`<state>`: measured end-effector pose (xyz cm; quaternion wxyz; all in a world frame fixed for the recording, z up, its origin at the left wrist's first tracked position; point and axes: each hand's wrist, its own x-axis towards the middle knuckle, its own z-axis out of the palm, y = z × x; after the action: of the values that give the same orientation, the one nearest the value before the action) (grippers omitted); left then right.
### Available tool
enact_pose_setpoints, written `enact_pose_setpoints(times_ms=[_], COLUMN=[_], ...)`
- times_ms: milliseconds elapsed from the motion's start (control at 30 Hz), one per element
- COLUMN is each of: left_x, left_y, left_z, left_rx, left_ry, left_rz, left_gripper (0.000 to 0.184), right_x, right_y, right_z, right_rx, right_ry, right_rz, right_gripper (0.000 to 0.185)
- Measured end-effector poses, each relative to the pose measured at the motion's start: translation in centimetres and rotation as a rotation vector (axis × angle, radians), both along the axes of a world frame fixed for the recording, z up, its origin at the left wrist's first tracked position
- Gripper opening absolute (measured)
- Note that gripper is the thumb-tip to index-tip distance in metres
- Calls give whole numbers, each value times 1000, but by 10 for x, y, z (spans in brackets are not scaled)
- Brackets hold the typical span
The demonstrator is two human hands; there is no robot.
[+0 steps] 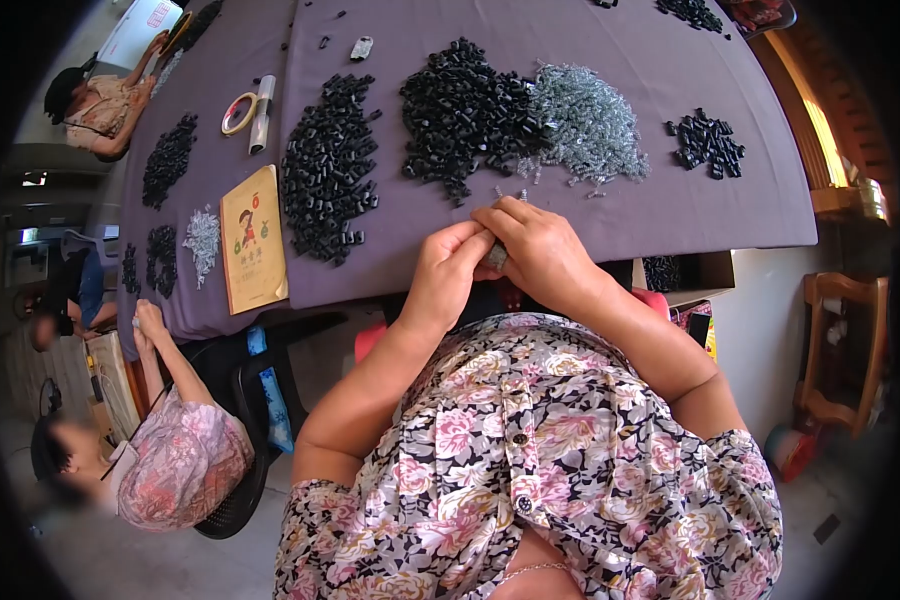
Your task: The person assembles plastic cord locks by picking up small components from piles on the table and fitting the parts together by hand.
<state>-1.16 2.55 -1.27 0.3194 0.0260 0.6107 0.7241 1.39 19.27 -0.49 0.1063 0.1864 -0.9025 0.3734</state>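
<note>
My left hand (450, 270) and my right hand (542, 248) meet at the front edge of the cloth-covered table (410, 235). Both have their fingers pinched together around a small greyish piece (496, 256), mostly covered by the fingers. Just beyond them lie a large heap of small black parts (470, 110) and, touching it on the right, a heap of clear parts (590, 125). Another black heap (330, 170) is to the left of my hands. A smaller black pile (706, 143) sits at the right.
A yellow booklet (255, 240), a tape roll (238, 114) and a clear roll (262, 115) lie at the left, near more small piles. A seated person (185, 450) works at the left edge, another at the far left. An open box (705, 275) stands below the right edge.
</note>
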Motion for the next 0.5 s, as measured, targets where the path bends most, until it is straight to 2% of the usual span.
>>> enact_pose_setpoints(times_ms=[100, 200, 500], left_x=[1, 2, -1], left_y=[1, 7, 5], left_z=[5, 5, 2], left_rx=[-23, -27, -22], left_ry=[-17, -8, -8], left_rz=[31, 41, 30], left_gripper=[26, 25, 24], right_x=[-1, 0, 2], right_y=[-1, 1, -3], right_z=[3, -5, -8], right_rx=[-29, -29, 75], right_ry=[-22, 88, 59], right_rz=[-47, -34, -9], right_gripper=[44, 45, 47])
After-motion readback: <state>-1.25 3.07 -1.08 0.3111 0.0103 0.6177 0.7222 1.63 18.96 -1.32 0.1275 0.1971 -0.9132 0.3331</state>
